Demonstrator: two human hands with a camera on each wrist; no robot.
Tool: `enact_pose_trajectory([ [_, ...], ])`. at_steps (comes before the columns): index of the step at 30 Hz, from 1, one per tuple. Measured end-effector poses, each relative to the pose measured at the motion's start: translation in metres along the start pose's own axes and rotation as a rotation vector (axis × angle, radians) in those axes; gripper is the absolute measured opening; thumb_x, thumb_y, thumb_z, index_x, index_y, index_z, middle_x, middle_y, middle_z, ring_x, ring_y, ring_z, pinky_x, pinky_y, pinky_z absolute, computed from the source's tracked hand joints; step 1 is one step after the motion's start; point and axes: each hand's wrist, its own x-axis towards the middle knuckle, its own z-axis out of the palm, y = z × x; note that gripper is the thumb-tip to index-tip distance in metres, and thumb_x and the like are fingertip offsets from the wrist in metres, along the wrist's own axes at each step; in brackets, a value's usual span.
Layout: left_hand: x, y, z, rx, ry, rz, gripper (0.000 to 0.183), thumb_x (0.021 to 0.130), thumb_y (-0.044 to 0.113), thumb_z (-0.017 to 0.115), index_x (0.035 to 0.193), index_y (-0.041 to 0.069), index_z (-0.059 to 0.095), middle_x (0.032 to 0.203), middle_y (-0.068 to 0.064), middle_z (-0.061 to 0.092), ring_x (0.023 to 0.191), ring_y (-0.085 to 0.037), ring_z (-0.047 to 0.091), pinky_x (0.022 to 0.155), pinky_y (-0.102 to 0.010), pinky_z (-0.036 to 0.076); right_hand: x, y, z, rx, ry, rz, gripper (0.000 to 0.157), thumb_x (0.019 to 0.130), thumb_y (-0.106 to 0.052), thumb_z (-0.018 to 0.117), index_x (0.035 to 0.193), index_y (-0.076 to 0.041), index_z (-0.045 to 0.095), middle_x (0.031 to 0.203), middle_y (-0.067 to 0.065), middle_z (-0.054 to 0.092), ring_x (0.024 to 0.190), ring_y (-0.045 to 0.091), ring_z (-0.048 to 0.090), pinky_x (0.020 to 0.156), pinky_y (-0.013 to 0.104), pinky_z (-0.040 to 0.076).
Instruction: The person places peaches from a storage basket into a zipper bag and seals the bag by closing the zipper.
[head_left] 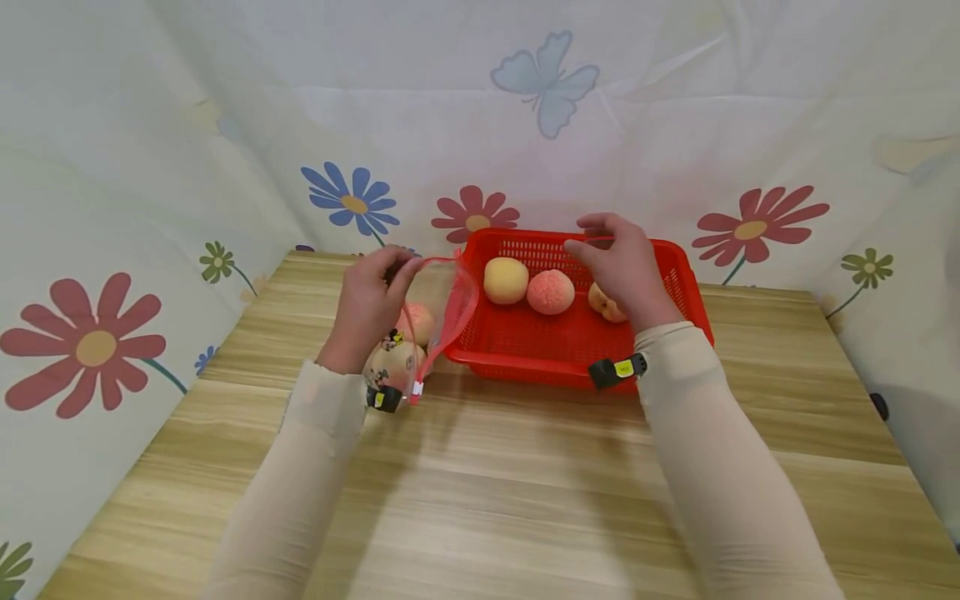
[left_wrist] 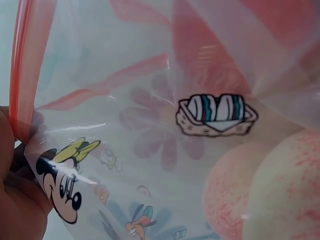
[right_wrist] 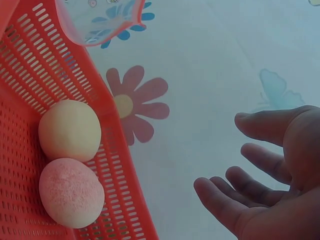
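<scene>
Your left hand [head_left: 367,304] pinches the edge of a clear bag [left_wrist: 145,100] between thumb and fingers, just left of the basket. Bag has red trim, cartoon prints and a white slider [head_left: 417,388] at its near end; mouth gapes toward the basket. Cannot tell whether its edge touches the basket wall. Two peaches show through the film: a pink one [head_left: 417,322] on the far side, a larger pale one [head_left: 397,364] nearer you.

Your right hand [head_left: 626,262] hangs over the far right part of the red basket [head_left: 525,367], fingers spread and gently bent, thumb well apart from them, nothing held. In the basket: a yellow peach [head_left: 506,281] at far left, a pink-topped peach [head_left: 551,292] touching it or just beside it, and a third peach [head_left: 607,302] to the right, partly hidden by your hand.

Basket sits on the wood-grain desk [head_left: 480,500], near the flower-printed cloth [head_left: 645,142] behind. You wear pale sleeves [head_left: 720,450].
</scene>
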Motion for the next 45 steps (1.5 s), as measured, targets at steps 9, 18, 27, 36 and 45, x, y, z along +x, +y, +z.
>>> enact_pose_trajectory([
  [9, -0.002, 0.002, 0.0, -0.026, -0.007, -0.021, 0.024, 0.095, 0.029, 0.06, 0.107, 0.009, 0.068, 0.093, -0.01, 0.068, 0.076, -0.019, 0.055, 0.071, -0.031, 0.054, 0.01, 0.007, -0.009, 0.065, -0.028, 0.072, 0.053, 0.094, -0.036, 0.062, 0.142, -0.019, 0.047, 0.145, 0.007, 0.047, 0.125, 0.026, 0.048, 0.102, 0.042, 0.047],
  [18, -0.002, -0.001, 0.001, -0.028, 0.006, 0.003, 0.025, 0.096, 0.029, 0.06, 0.106, 0.009, 0.069, 0.089, -0.01, 0.067, 0.075, -0.018, 0.054, 0.07, -0.027, 0.052, 0.018, 0.015, -0.016, 0.065, -0.032, 0.121, 0.056, 0.094, -0.037, 0.061, 0.144, -0.018, 0.044, 0.146, 0.009, 0.044, 0.12, 0.029, 0.053, 0.102, 0.044, 0.048],
  [27, -0.003, 0.0, 0.002, -0.034, 0.004, -0.005, 0.023, 0.096, 0.028, 0.06, 0.105, 0.008, 0.069, 0.088, -0.009, 0.066, 0.075, -0.019, 0.053, 0.07, -0.028, 0.053, 0.027, 0.027, -0.02, 0.033, -0.054, 0.184, 0.06, 0.094, -0.04, 0.061, 0.146, -0.019, 0.04, 0.148, 0.01, 0.043, 0.122, 0.031, 0.052, 0.102, 0.043, 0.047],
  [36, -0.004, 0.001, 0.002, -0.04, 0.0, -0.026, 0.024, 0.095, 0.029, 0.06, 0.106, 0.009, 0.069, 0.089, -0.008, 0.066, 0.075, -0.019, 0.053, 0.069, -0.028, 0.052, 0.035, 0.035, -0.025, -0.015, -0.08, 0.23, 0.061, 0.095, -0.038, 0.061, 0.147, -0.017, 0.038, 0.148, 0.014, 0.042, 0.124, 0.034, 0.046, 0.103, 0.048, 0.046],
  [45, -0.004, -0.001, 0.003, -0.046, -0.002, -0.026, 0.022, 0.095, 0.027, 0.062, 0.107, 0.009, 0.069, 0.088, -0.008, 0.066, 0.075, -0.018, 0.053, 0.07, -0.028, 0.053, 0.038, 0.044, -0.029, -0.081, -0.091, 0.249, 0.06, 0.094, -0.036, 0.061, 0.145, -0.013, 0.04, 0.143, 0.017, 0.045, 0.123, 0.034, 0.046, 0.104, 0.05, 0.044],
])
